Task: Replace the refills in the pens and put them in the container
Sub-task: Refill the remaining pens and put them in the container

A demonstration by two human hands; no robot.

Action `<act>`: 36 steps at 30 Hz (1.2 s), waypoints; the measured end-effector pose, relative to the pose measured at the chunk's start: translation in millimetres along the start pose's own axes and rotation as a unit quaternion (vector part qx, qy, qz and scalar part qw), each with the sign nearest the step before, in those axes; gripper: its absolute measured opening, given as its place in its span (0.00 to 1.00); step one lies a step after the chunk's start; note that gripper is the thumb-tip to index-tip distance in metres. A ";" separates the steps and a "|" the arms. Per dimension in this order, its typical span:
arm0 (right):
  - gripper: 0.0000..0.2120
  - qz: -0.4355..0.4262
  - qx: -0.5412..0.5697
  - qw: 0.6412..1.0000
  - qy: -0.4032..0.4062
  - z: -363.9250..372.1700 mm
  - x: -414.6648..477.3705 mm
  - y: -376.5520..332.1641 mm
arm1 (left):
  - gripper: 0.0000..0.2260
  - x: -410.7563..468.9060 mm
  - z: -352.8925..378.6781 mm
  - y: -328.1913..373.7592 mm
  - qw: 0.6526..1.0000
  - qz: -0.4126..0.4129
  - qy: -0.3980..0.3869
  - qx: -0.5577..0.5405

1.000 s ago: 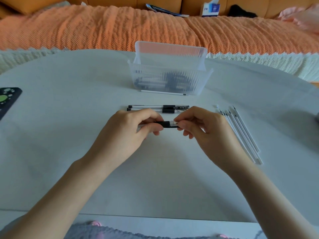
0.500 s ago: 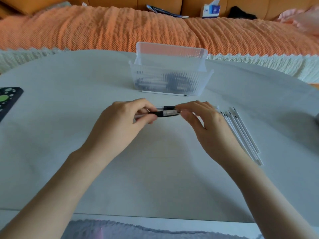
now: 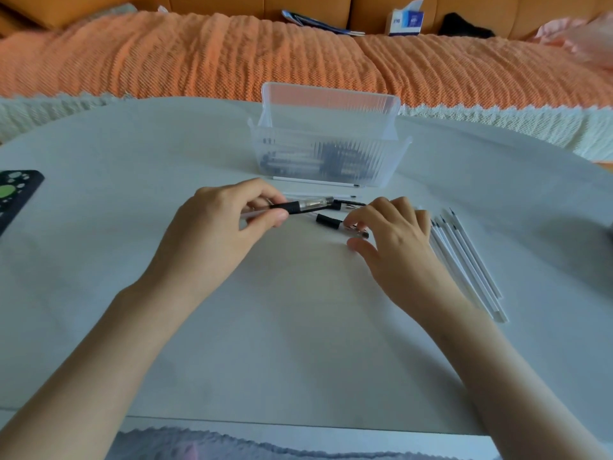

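Ribbed clear container (image 3: 326,161); white table (image 3: 132,180); orange textured blanket (image 3: 199,58); black-gripped clear pen (image 3: 300,206); white refills (image 3: 464,257).

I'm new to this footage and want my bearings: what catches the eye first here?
The two hands at mid-table: the left hand pinches a black-gripped pen, while the right hand rests its fingers on a second pen lying on the white table. Behind them stands a clear ribbed container with pens inside, and a row of white refills lies to the right.
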State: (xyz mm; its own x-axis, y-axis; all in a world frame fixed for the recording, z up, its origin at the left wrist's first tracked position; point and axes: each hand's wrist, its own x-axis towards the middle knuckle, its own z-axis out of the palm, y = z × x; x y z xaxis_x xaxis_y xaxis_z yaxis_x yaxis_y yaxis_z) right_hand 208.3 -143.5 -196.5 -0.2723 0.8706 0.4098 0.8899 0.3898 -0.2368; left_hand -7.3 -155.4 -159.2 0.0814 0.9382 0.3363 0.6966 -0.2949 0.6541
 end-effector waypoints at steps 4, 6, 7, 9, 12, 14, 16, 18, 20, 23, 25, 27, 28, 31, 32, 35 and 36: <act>0.07 0.015 0.045 0.999 -0.027 -6.7 -0.4 -3.9 | 0.04 0.6 0.9 0.9 1.000 0.000 -0.002 0.002; 0.07 0.022 0.063 0.997 -0.046 -10.1 -1.1 -3.7 | 0.04 1.9 1.0 1.9 1.000 0.001 -0.002 0.002; 0.06 0.021 0.066 0.996 -0.051 -11.6 -1.5 -3.7 | 0.04 3.5 0.6 2.8 1.000 0.004 0.000 0.002; 0.05 0.020 0.071 0.995 -0.061 -13.3 -2.1 -4.7 | 0.05 10.3 -1.2 5.8 1.000 0.017 0.001 0.003; 0.05 0.007 0.065 0.996 -0.068 -13.0 -2.3 -6.8 | 0.06 30.5 -3.5 14.7 0.999 0.051 0.003 0.010; 0.05 -0.003 0.058 0.996 -0.070 -13.5 -2.9 -8.2 | 0.07 49.6 -3.2 22.1 0.998 0.067 -0.001 0.006; 0.05 -0.008 0.061 0.996 -0.072 -14.0 -3.8 -8.7 | 0.07 72.1 -1.7 28.5 0.997 0.075 -0.010 0.005; 0.04 -0.009 0.066 0.995 -0.075 -14.7 -4.9 -9.2 | 0.07 97.4 0.8 32.0 0.996 0.082 -0.019 0.011; 0.04 -0.012 0.065 0.995 -0.081 -15.3 -5.5 -9.7 | 0.08 121.6 3.9 34.1 0.996 0.083 -0.014 0.017; 0.04 -0.015 0.067 0.994 -0.089 -16.5 -5.8 -10.4 | 0.08 148.4 10.9 36.4 0.997 0.064 -0.033 0.029; 0.04 -0.013 0.070 0.994 -0.088 -17.0 -6.0 -10.8 | 0.08 157.2 17.4 35.1 0.995 0.036 -0.081 0.036; 0.04 -0.013 0.066 0.994 -0.089 -17.2 -6.5 -10.9 | 0.08 159.8 22.4 32.2 0.992 0.017 -0.121 0.035; 0.04 -0.014 0.065 0.994 -0.089 -17.0 -7.1 -10.4 | 0.08 159.6 24.1 30.7 0.991 0.014 -0.129 0.032; 0.04 -0.016 0.064 0.994 -0.089 -17.6 -8.3 -10.5 | 0.07 154.3 22.7 26.2 0.991 0.013 -0.135 0.024; 0.04 -0.017 0.061 0.994 -0.089 -18.0 -8.3 -10.3 | 0.07 151.3 21.0 25.1 0.990 0.013 -0.135 0.022; 0.04 -0.020 0.062 0.994 -0.085 -20.0 -7.8 -10.0 | 0.07 140.0 16.3 22.8 0.992 0.018 -0.122 0.000; 0.04 -0.017 0.067 0.994 -0.085 -21.5 -7.5 -10.1 | 0.08 134.3 15.3 22.9 0.994 0.025 -0.111 -0.005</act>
State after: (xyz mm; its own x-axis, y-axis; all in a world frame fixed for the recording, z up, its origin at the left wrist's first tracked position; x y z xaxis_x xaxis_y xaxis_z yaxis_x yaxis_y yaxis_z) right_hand 209.1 -160.4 -178.2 -0.3700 0.8895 0.2681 0.8252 0.4472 -0.3449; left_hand 30.5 -33.4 -109.5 0.2713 0.9390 0.2115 0.6807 -0.3426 0.6476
